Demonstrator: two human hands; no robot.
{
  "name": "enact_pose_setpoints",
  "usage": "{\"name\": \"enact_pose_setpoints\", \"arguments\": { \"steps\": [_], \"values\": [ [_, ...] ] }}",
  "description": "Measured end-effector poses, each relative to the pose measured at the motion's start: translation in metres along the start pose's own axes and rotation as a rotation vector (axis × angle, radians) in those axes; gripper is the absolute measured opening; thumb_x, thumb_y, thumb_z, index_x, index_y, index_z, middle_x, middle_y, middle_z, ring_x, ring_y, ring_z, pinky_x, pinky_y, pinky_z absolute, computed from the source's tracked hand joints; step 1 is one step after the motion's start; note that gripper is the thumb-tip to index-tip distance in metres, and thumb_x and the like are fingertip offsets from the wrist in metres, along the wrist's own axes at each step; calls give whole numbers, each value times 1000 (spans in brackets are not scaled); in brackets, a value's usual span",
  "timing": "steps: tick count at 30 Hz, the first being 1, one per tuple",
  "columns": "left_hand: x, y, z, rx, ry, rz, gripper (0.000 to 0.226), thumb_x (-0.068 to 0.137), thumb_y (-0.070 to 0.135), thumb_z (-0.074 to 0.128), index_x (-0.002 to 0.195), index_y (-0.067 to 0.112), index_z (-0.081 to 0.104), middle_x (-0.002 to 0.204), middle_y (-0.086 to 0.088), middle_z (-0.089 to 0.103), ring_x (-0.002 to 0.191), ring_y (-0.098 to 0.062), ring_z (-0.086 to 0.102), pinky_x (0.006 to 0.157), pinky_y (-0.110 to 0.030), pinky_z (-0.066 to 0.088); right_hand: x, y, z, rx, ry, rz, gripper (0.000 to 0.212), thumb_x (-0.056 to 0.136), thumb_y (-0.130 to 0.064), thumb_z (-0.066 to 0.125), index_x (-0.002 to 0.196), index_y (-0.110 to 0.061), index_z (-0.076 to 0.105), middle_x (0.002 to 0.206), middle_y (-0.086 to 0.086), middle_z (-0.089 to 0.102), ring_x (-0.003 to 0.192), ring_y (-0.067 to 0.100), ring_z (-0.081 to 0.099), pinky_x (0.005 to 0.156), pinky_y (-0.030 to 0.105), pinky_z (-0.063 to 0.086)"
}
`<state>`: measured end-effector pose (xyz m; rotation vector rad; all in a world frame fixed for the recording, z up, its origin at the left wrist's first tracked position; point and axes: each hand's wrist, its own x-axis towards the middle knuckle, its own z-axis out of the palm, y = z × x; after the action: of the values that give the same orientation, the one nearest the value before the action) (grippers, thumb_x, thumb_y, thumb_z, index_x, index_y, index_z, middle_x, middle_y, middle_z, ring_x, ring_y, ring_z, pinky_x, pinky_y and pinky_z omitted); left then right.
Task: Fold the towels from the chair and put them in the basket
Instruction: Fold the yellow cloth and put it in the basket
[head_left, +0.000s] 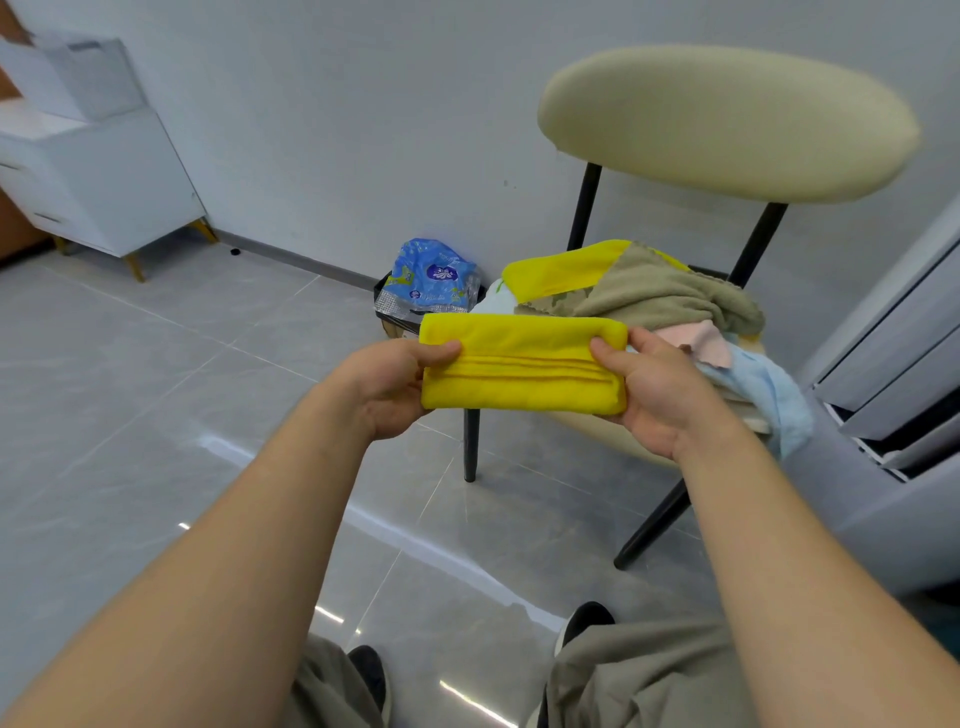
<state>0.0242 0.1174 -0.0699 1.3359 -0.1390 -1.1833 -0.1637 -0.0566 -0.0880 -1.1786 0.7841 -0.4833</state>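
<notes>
Here, far left: white cabinet (104, 182) on thin gold legs, against the wall, well apart from the hands.
Dark basket (402, 322): on the floor by the wall, just left of the chair; only a rim and a bit of wall show.
In the way: a blue plastic packet (434, 275) sits on the basket and covers its opening; the held towel hides its near edge.
Left hand (395, 384): pinches the left end of the folded yellow towel, thumb on top, fingers curled underneath.
Folded yellow towel (522, 366): a flat oblong held level in the air between both hands, in front of the seat, layered edges facing the camera.
Right hand (660, 389): grips the right end the same way, thumb on top, fingers hidden behind the cloth.
Chair (727, 119): cream oval backrest, black legs; the front of the seat is masked by towel and hands.
Pile on seat: a second yellow towel (566, 270), an olive towel (660, 291) over it, a pink cloth (696, 340), and a light blue towel (769, 389) hanging off the right edge, all unfolded.
Far right: grey slatted unit (893, 338), just beside the chair.
</notes>
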Motion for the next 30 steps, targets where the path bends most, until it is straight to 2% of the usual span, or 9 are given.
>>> {"name": "enact_pose_setpoints", "arguments": {
  "steps": [3, 6, 10, 14, 17, 21, 24, 27, 30],
  "values": [
    [2, -2, 0, 20, 23, 57, 35, 96, 9, 61, 130, 9, 60, 118, -12, 71, 94, -26, 72, 66, -35, 63, -3, 1, 5, -139, 31, -60, 28, 98, -28, 63, 125, -20, 57, 112, 6, 68, 79, 25, 68, 51, 31, 52],
    [7, -7, -1, 13, 66, 100, 31, 97, 9, 60, 128, 11, 60, 111, -10, 73, 80, -21, 73, 58, -28, 59, -1, 1, 6, -66, 47, -53, 31, 96, -22, 66, 124, -11, 59, 102, 10, 68, 65, 19, 64, 45, 25, 47],
    [13, -12, -4, -44, 87, 87, 12, 100, 9, 55, 109, 14, 61, 97, -8, 73, 75, -20, 72, 59, -29, 62, 7, 7, 9, 79, 8, 66, 13, 96, -9, 62, 106, -2, 66, 95, 10, 71, 73, 16, 65, 53, 22, 55],
    [38, -26, -22, -74, 80, 66, 31, 100, 9, 52, 131, 7, 57, 117, -14, 71, 100, -30, 72, 76, -37, 63, 28, 31, 11, 62, 46, 144, 20, 96, -14, 62, 113, -5, 68, 100, 9, 74, 84, 20, 69, 69, 33, 60],
    [68, -42, -41, -123, 68, 23, 37, 100, 5, 48, 136, 2, 54, 118, -16, 71, 102, -31, 72, 75, -38, 63, 52, 40, 16, 36, 59, 125, 25, 93, -16, 65, 116, -5, 69, 107, 12, 76, 98, 24, 71, 88, 41, 57],
    [107, -38, -59, -225, 53, -21, 36, 99, 3, 46, 134, 1, 55, 122, -17, 69, 108, -33, 69, 81, -40, 61, 80, 52, 30, 90, 119, 160, 27, 90, -17, 67, 115, -4, 70, 109, 11, 76, 102, 25, 72, 87, 42, 58],
    [109, -24, -61, -271, 79, -80, 37, 97, 2, 47, 133, 0, 56, 122, -17, 69, 109, -32, 69, 84, -41, 61, 87, 42, 45, 178, 167, 266, 30, 90, -14, 66, 117, -3, 68, 112, 14, 74, 106, 28, 71, 91, 46, 56],
    [83, 7, -61, -309, 127, -176, 37, 96, 0, 47, 132, 1, 57, 121, -17, 70, 111, -32, 68, 87, -41, 60, 87, 1, 70, 136, 176, 343, 25, 93, -12, 64, 115, -3, 69, 112, 15, 74, 104, 28, 71, 89, 45, 58],
    [29, 75, -67, -309, 162, -228, 37, 97, -1, 48, 133, 2, 56, 122, -16, 69, 112, -33, 67, 82, -39, 61, 69, -70, 111, 67, 133, 406, 25, 94, -10, 62, 117, -5, 69, 114, 14, 74, 105, 27, 70, 88, 42, 57]
  ]
}}
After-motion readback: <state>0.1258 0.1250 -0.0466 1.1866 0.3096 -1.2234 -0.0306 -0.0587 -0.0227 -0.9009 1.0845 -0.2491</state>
